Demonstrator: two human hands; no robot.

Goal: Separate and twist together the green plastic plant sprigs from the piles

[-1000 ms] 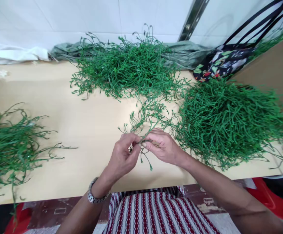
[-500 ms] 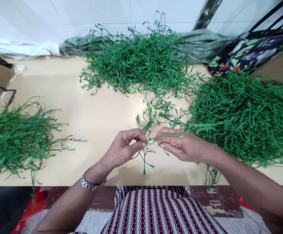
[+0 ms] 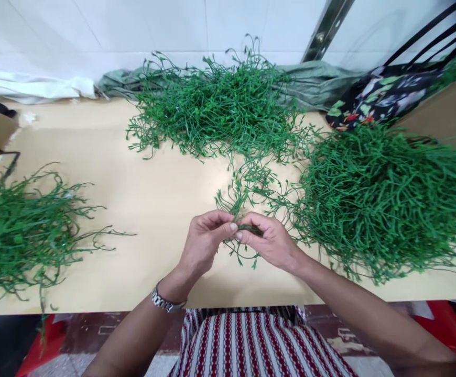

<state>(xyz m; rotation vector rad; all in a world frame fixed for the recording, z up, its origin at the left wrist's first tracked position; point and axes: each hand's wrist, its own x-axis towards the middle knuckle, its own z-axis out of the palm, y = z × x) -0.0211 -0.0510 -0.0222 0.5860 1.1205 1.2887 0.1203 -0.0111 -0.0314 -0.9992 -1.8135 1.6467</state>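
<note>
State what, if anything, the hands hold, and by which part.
The left hand and right hand pinch thin green stems; the exact spot along them is hidden.

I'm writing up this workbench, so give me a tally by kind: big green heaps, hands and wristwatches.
Big green heaps: 3 (left heap, back heap, right heap)
Hands: 2 (left hand, right hand)
Wristwatch: 1
Total: 6, leaving out the green stems in the hands, too tangled to count.

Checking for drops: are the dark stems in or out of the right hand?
In: the right hand is curled around dark stems, showing inside.
</note>
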